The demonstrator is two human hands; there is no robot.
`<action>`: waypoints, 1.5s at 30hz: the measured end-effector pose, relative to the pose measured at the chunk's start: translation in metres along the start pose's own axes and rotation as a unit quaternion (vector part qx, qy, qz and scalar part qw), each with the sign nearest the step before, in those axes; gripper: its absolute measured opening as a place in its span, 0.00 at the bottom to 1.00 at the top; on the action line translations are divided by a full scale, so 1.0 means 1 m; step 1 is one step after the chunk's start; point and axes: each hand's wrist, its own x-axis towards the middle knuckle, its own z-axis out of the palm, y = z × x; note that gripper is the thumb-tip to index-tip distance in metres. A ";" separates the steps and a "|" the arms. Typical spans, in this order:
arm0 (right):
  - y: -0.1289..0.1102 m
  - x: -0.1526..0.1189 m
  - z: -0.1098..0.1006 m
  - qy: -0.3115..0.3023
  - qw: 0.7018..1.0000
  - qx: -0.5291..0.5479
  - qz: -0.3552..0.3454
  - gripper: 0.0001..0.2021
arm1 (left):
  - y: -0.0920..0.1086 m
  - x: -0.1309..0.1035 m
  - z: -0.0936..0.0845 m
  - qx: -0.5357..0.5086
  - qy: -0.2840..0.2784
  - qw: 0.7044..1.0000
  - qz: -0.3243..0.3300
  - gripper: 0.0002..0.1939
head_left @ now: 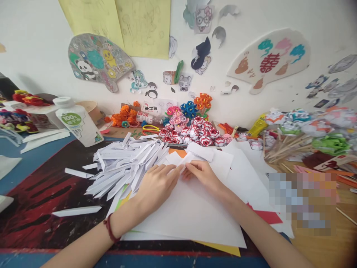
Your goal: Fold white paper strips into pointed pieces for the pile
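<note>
Between my two hands is a small folded strip of white paper (187,159), pinched by the fingertips. My left hand (161,182) is closed on its left end, fingers pressed together. From the other side my right hand (205,175) grips it with thumb and forefinger; its lower fingers are partly hidden. Both hands rest just over a stack of white paper sheets (192,217). A heap of folded white paper strips (125,163) lies left of my left hand. Small white paper slips (200,150) sit just beyond my fingers.
A white bottle (78,124) stands at the back left. Red and white paper flowers (192,134) line the wall, with orange flowers (126,115) beside them. At right are stick-stemmed paper flowers (301,137). A loose strip (76,211) lies on the dark mat (36,219).
</note>
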 end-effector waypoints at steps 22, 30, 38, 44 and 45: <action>-0.014 0.020 0.001 -0.032 0.993 -0.091 -0.075 0.20 | -0.010 0.042 0.028 -0.345 0.084 0.904 -0.238 0.21; -0.005 0.021 -0.001 -0.065 0.991 -0.099 -0.066 0.22 | -0.004 0.033 0.025 -0.166 0.051 0.957 -0.233 0.18; -0.006 0.019 0.001 -0.082 0.991 -0.086 -0.061 0.21 | -0.004 0.031 0.023 -0.117 0.028 0.968 -0.221 0.18; -0.010 0.017 0.002 -0.086 0.989 -0.095 -0.066 0.21 | -0.004 0.030 0.024 -0.114 0.024 0.969 -0.220 0.18; -0.011 0.017 0.002 -0.086 0.989 -0.098 -0.067 0.21 | -0.004 0.030 0.024 -0.114 0.024 0.969 -0.219 0.18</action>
